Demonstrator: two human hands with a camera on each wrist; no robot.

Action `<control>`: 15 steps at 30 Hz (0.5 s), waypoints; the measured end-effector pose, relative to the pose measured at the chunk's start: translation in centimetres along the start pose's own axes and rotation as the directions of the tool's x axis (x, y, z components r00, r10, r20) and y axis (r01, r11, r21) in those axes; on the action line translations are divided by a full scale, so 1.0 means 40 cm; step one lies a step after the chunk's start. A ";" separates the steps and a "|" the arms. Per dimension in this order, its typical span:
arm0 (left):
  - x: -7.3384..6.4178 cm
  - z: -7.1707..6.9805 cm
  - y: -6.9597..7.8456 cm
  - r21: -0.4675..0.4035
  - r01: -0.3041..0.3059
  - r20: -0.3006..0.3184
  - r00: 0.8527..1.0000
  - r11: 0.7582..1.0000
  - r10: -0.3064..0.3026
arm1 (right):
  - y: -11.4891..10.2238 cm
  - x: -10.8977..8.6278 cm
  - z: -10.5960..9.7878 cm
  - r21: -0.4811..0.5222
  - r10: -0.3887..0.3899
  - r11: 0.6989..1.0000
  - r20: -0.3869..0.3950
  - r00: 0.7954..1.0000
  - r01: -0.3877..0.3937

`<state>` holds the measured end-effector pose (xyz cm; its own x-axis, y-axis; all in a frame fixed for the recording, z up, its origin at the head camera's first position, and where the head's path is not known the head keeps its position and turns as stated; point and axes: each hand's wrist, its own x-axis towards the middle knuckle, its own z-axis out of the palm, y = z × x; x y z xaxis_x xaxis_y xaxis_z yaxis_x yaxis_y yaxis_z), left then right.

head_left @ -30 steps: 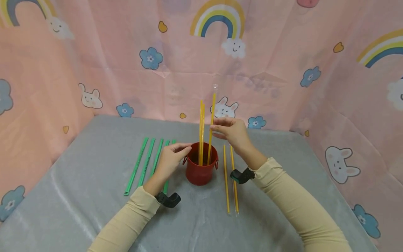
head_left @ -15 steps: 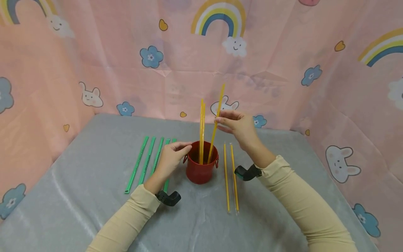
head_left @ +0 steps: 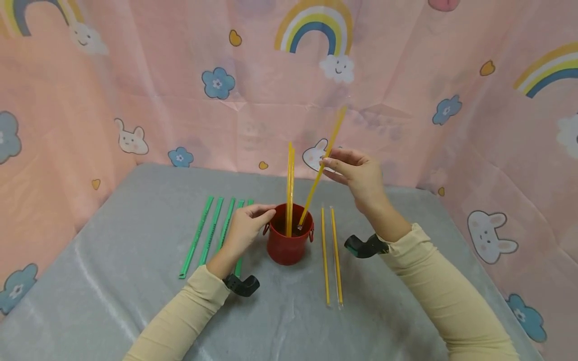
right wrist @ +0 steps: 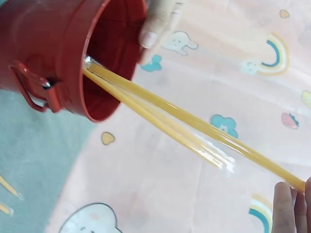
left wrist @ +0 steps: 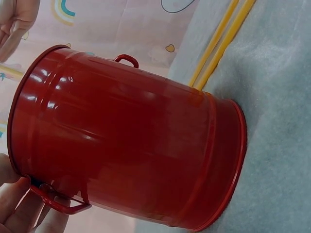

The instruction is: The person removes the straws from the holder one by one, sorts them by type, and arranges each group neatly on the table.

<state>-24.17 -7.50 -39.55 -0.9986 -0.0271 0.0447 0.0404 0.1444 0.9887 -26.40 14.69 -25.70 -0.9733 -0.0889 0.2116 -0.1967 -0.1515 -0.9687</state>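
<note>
A small red bucket [head_left: 286, 250] with side handles stands upright on the table. At its left rim my left hand [head_left: 245, 228] holds the edge between thumb and fingers; the fingers [left wrist: 19, 208] also show by one handle in the left wrist view. My right hand [head_left: 358, 175], raised to the right, pinches a yellow straw [head_left: 336, 128] in clear wrapping. That straw leans right, its lower end just inside the bucket's mouth. Other yellow straws [head_left: 290, 185] stand nearly upright in the bucket; their lower ends are hidden in the head view.
Right of the bucket, two wrapped yellow straws [head_left: 325, 260] lie side by side on the grey cloth [head_left: 289, 321]. Several green straws [head_left: 196, 238] lie in a row on the left, partly behind the left hand. A pink patterned curtain [head_left: 180, 65] encloses the back and sides.
My right hand has moved up and to the right, drawing the yellow straw higher and tilting it further right. The left hand and bucket have stayed in place.
</note>
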 end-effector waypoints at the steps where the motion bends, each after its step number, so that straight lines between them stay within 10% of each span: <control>1: 0.000 0.000 0.000 0.001 -0.001 -0.001 1.000 1.000 0.001 | -0.006 -0.001 -0.003 0.014 -0.013 1.000 -0.006 1.000 0.013; 15: -0.004 0.002 -0.001 -0.002 0.001 -0.001 1.000 1.000 -0.001 | -0.085 -0.037 -0.077 0.113 -0.147 0.981 -0.112 0.983 0.160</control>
<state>-24.03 -7.41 -39.61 -0.9987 -0.0282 0.0434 0.0389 0.1427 0.9890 -24.65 18.37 -23.14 -0.9407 0.0448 0.3363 -0.3353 -0.2742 -0.9013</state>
